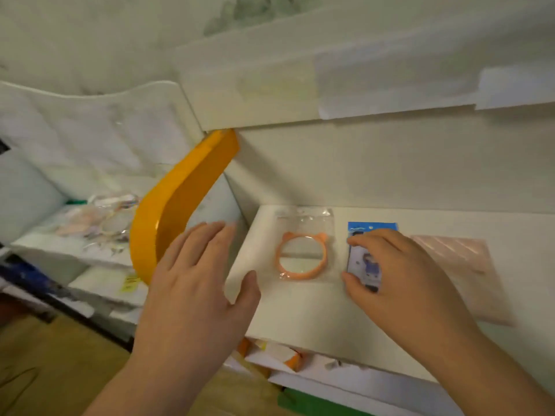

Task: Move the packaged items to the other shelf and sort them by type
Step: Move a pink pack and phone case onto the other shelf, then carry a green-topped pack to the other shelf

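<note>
On the white right-hand shelf (300,313) lie three packets. A clear bag holding an orange ring with small ears (301,255) lies at the left. To its right my right hand (399,271) pinches a blue-topped card packet (365,253) between thumb and fingers, the packet resting on the shelf. A pale pink packet (464,265) lies at the far right. My left hand (195,280) hovers with straight spread fingers over the shelf's left edge, holding nothing. On the left shelf (60,244) sits a blurred heap of clear packets (102,220).
An orange curved side panel (174,205) stands between the two shelves. An upper white shelf (330,85) hangs above the right one. More white and orange packets (279,354) lie on a lower level. Wooden floor (60,370) shows at bottom left.
</note>
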Demonstrator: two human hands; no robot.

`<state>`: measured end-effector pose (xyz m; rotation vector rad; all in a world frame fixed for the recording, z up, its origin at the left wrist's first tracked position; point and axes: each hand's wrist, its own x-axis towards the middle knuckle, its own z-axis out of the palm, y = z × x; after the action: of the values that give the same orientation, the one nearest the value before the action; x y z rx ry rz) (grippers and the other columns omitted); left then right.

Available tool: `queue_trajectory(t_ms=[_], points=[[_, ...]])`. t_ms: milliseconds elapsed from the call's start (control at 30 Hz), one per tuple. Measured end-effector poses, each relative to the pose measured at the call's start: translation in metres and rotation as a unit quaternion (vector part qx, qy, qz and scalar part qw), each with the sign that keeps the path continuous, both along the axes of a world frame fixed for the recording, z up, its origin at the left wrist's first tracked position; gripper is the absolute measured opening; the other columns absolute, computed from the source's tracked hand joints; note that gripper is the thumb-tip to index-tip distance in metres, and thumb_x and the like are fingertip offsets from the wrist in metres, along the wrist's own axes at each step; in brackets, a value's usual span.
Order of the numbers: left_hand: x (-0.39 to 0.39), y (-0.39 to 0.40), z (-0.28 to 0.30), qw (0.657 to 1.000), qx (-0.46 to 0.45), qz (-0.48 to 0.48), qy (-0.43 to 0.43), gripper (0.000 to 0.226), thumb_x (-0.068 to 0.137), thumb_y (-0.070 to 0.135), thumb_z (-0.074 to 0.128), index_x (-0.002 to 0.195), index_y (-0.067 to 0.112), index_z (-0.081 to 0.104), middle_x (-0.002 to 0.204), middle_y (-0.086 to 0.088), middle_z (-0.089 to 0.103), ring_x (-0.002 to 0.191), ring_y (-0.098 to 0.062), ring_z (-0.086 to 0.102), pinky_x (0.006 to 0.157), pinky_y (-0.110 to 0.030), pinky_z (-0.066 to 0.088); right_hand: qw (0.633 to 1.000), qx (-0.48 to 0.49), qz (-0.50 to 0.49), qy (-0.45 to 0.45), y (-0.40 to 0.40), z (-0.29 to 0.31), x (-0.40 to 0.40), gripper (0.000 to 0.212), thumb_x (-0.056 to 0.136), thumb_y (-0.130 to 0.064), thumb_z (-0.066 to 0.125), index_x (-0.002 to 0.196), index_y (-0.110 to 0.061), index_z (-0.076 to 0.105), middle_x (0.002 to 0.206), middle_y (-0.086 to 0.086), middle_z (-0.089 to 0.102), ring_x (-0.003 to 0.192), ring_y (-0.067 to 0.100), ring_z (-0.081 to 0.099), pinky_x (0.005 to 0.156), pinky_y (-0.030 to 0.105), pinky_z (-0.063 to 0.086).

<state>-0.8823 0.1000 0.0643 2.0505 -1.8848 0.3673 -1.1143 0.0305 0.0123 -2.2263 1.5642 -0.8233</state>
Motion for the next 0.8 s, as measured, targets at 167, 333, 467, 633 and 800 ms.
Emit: queue_trajectory(t_ms=[167, 333, 467, 633, 800], points=[[0.082, 0.051, 0.006, 0.993, -0.005, 0.109, 0.035, 0.062, 0.088, 0.048, 0.062, 0.143, 0.023, 0.05, 0.144, 0.005, 0.051, 0.133, -0.017, 0.041, 0.111, -0.044, 0.038, 0.995, -0.008, 0.101, 0.014, 0.018, 0.015, 0.084, 0.044, 0.081, -0.044, 0.068, 0.123, -0.04, 0.057, 0.123, -0.023, 0.053, 0.111, 0.005, 0.053, 0.088, 0.023, 0.045], [0.167, 0.097, 0.0, 0.981, 0.029, 0.182, 0.063, 0.07, 0.086, 0.053, 0.061, 0.148, 0.027, 0.043, 0.144, 0.011, 0.049, 0.134, -0.012, 0.038, 0.113, -0.038, 0.035, 0.985, -0.032, 0.166, 0.041, 0.039, 0.034, 0.162, 0.043, 0.082, -0.051, 0.064, 0.123, -0.047, 0.05, 0.117, -0.031, 0.045, 0.108, -0.006, 0.044, 0.088, 0.001, 0.025], [0.243, 0.134, -0.01, 0.968, 0.065, 0.228, 0.086, 0.076, 0.085, 0.066, 0.051, 0.153, 0.037, 0.03, 0.151, 0.016, 0.038, 0.141, -0.011, 0.03, 0.117, -0.037, 0.031, 0.974, -0.052, 0.21, 0.061, 0.063, 0.047, 0.241, 0.044, 0.081, -0.051, 0.067, 0.122, -0.044, 0.054, 0.118, -0.029, 0.049, 0.11, -0.004, 0.048, 0.089, 0.014, 0.035], [0.334, 0.173, -0.018, 0.961, 0.057, 0.241, 0.121, 0.078, 0.087, 0.071, 0.042, 0.155, 0.044, 0.015, 0.157, 0.02, 0.023, 0.145, -0.009, 0.018, 0.12, -0.037, 0.027, 0.969, -0.068, 0.226, 0.071, 0.079, 0.048, 0.341, 0.046, 0.083, -0.052, 0.063, 0.127, -0.045, 0.052, 0.124, -0.028, 0.049, 0.118, -0.004, 0.045, 0.092, 0.017, 0.037], [0.399, 0.198, -0.022, 0.961, 0.018, 0.236, 0.147, 0.075, 0.088, 0.073, 0.038, 0.154, 0.042, 0.021, 0.152, 0.022, 0.027, 0.141, -0.004, 0.021, 0.118, -0.032, 0.027, 0.97, -0.057, 0.221, 0.081, 0.088, 0.04, 0.416, 0.046, 0.084, -0.054, 0.062, 0.128, -0.046, 0.05, 0.122, -0.029, 0.049, 0.114, -0.007, 0.043, 0.091, 0.017, 0.037]])
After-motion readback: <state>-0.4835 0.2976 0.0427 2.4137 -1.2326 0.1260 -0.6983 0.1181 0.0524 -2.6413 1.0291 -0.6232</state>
